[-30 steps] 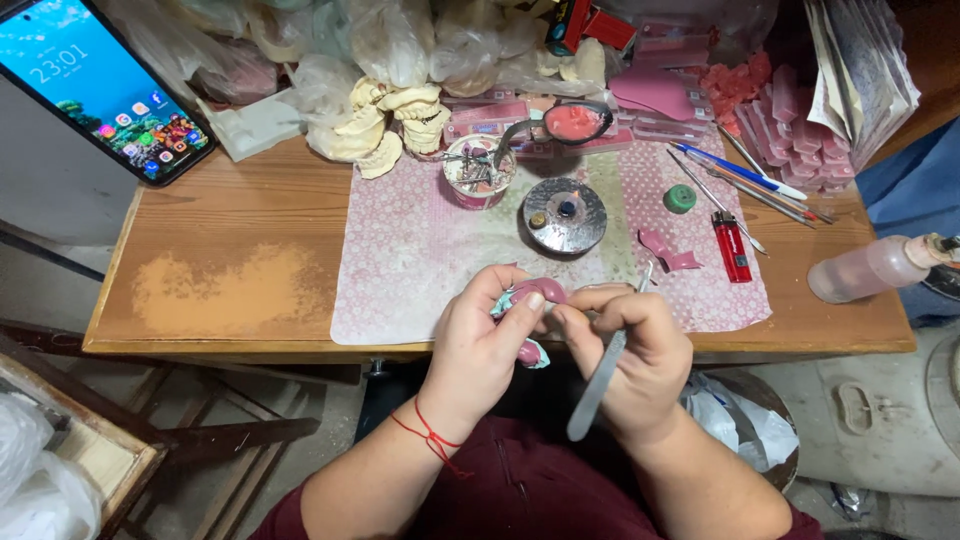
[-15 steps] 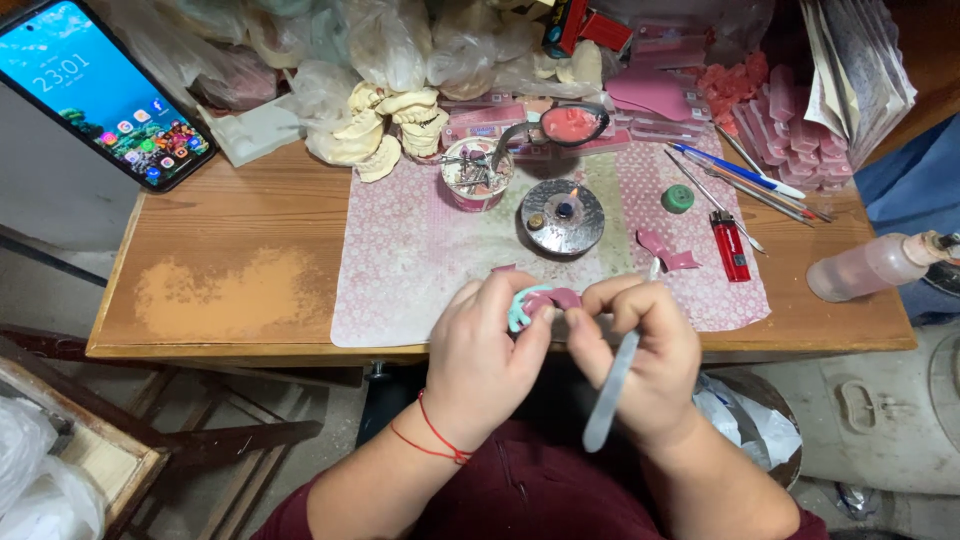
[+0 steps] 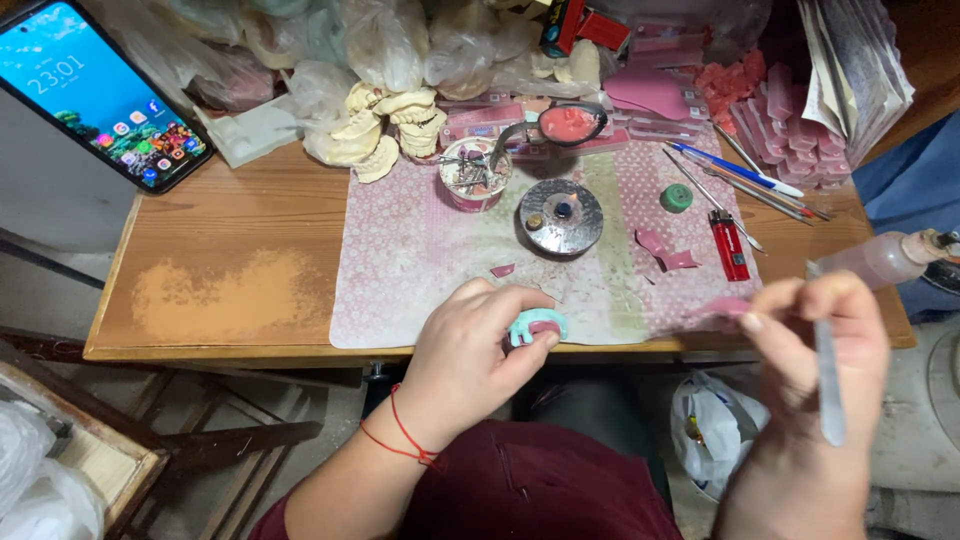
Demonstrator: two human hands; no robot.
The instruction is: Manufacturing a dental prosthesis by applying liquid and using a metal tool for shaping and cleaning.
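Since a moment ago, the right hand swung right, fingers pinching a pink wax piece and metal tool; left hand clamps a teal mould at centre.

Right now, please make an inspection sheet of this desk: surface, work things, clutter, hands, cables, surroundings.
Surface: wooden desk with worn pale patch; patterned mat on it.
Work things: left hand pinches a teal piece with pink in it; right hand holds a metal tool and a pink scrap.
Clutter: cup of tools, round metal lid, red lighter, green cap, pens, plaster casts, pink wax blocks, plastic bags.
Hands: both shut on their things, apart from each other.
Cables: nothing seen.
Surroundings: lit phone at left; bottle at right; white bag below.
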